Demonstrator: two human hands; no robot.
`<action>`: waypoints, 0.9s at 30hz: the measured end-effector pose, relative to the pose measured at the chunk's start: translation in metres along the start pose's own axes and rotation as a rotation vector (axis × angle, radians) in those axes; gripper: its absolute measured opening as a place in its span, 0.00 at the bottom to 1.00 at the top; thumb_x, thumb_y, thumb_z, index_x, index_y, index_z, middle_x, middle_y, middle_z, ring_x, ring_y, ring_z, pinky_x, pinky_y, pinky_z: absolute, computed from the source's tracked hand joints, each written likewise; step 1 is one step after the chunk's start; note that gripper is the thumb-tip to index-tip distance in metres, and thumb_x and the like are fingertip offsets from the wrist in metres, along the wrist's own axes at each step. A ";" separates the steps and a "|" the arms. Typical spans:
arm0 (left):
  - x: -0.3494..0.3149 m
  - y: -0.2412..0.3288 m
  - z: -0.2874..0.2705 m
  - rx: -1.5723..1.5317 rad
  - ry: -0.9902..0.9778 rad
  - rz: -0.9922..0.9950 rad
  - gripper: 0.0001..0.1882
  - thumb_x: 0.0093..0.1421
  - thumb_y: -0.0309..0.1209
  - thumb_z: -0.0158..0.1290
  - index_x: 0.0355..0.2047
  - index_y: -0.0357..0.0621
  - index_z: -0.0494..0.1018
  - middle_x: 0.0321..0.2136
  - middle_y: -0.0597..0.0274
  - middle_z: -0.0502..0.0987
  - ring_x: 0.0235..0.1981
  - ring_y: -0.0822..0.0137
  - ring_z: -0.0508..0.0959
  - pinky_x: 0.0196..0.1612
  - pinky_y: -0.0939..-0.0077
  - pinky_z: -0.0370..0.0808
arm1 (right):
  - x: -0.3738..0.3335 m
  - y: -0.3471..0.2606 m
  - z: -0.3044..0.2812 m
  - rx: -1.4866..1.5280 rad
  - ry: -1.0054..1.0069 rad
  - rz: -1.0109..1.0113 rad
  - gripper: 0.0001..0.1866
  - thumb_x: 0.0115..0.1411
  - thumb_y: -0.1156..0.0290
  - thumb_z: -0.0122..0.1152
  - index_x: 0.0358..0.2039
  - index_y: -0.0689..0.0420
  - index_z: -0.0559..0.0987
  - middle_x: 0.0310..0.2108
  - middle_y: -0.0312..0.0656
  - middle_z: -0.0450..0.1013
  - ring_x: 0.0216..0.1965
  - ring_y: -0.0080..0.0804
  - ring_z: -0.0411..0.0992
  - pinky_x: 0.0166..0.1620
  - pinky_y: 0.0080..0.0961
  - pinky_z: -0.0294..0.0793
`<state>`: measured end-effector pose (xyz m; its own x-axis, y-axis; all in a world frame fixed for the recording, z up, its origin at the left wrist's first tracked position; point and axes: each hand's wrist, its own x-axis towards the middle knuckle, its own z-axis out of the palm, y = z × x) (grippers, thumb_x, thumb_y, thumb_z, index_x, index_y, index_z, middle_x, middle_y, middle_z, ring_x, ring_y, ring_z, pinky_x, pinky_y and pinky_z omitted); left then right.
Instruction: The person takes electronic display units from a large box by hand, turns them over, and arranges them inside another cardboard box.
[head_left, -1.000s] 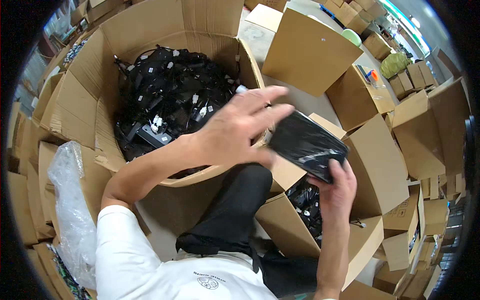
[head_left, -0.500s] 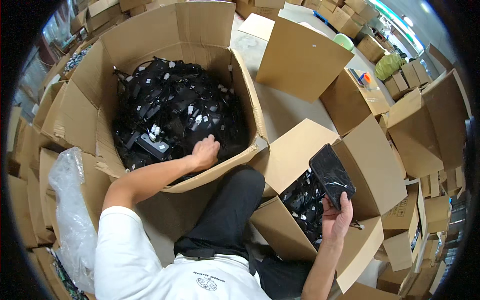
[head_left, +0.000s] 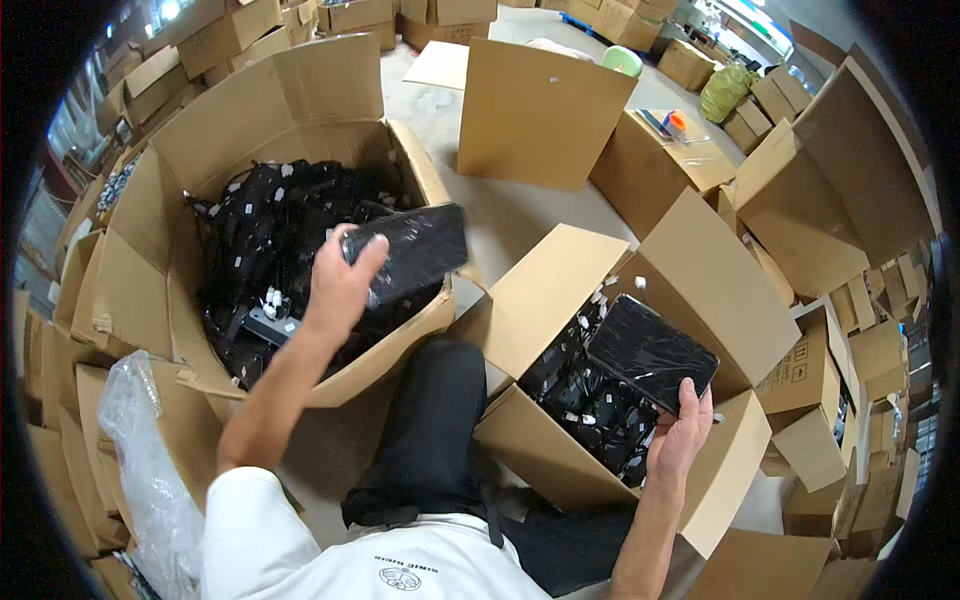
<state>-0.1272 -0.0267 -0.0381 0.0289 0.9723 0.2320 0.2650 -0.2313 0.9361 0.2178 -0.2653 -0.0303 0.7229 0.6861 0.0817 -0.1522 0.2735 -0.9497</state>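
Observation:
My left hand [head_left: 340, 285] grips one end of a flat black rectangular panel [head_left: 418, 250] with a shiny, film-like surface. It is raised over the right side of a large open carton [head_left: 330, 85]. Inside lies a tangled heap of black parts [head_left: 280, 205] with cables and white connectors. In my right hand [head_left: 680, 435] is a similar black panel [head_left: 648, 352], held by its lower right corner and tilted. Beneath this panel, a smaller open carton [head_left: 560, 290] contains more black parts [head_left: 590, 395] with white connectors, partly hidden by the panel.
A clear plastic bag [head_left: 140, 450] hangs at the left beside the large carton. An upright cardboard sheet [head_left: 535, 120] stands beyond both cartons. A closed carton [head_left: 650, 165] bears an orange tape roll [head_left: 675, 122]. More cartons [head_left: 840, 190] crowd the right side.
My left hand has come up out of the large carton's heap with a black panel in its grip. The right hand's panel has turned flatter over the smaller carton. The view has shifted rightward.

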 end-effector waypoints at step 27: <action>-0.167 0.076 0.171 -1.188 -0.792 -0.550 0.28 0.59 0.34 0.60 0.57 0.36 0.67 0.50 0.55 0.76 0.49 0.65 0.79 0.52 0.67 0.79 | -0.012 -0.021 -0.004 -0.700 -0.028 -0.604 0.35 0.56 0.59 0.69 0.58 0.68 0.70 0.55 0.55 0.69 0.57 0.45 0.68 0.60 0.36 0.67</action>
<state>0.0527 -0.2011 -0.0513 0.7817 0.6224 -0.0389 -0.4752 0.6349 0.6091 0.2150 -0.2818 -0.0130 0.5286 0.5783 0.6214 0.6941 0.1271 -0.7086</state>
